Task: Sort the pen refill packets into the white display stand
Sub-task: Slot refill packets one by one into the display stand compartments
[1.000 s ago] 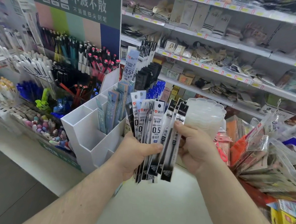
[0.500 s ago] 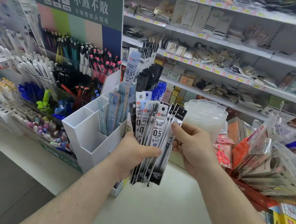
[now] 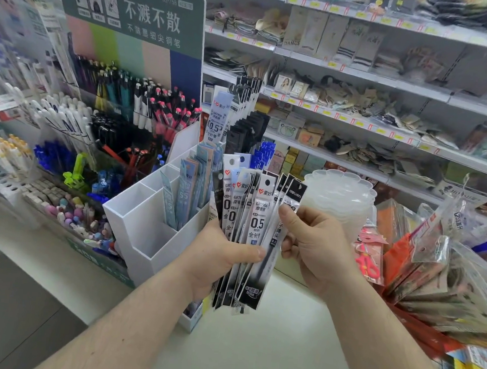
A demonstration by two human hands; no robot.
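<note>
Hands, two, bare, raised together before the stand. Left hand (image 3: 217, 257): fingers curled round the lower half of a fanned bundle of pen refill packets (image 3: 250, 231), thumb laid across the front. Right hand (image 3: 315, 247): thumb and fingers pinching the black-headed packets (image 3: 289, 199) at the right edge of the fan, seemingly to peel one off.

Packets: long, narrow, clear film sleeves with printed card heads, several marked 0.5. Judged light, thin and glossy (apt to slide against one another), limp along their length yet stiffened a little by the refills inside. Best taken by the card head or at mid-length, a few at a time; a loose grip low down would likely let the fan spill.

White display stand (image 3: 150, 226): just beyond the left hand, on the pale tabletop (image 3: 254, 349), stepped compartments rising rearward. Front compartments show nothing inside; those behind hold pale blue packets (image 3: 187, 189) upright; taller packets (image 3: 218, 116) stand further back.

Clear plastic tubs (image 3: 342, 197): stacked behind the right hand.

Pen racks (image 3: 132, 104): left, under a green signboard (image 3: 133, 12).

Wall shelves (image 3: 358, 85): far right, assorted small goods, blurred.
</note>
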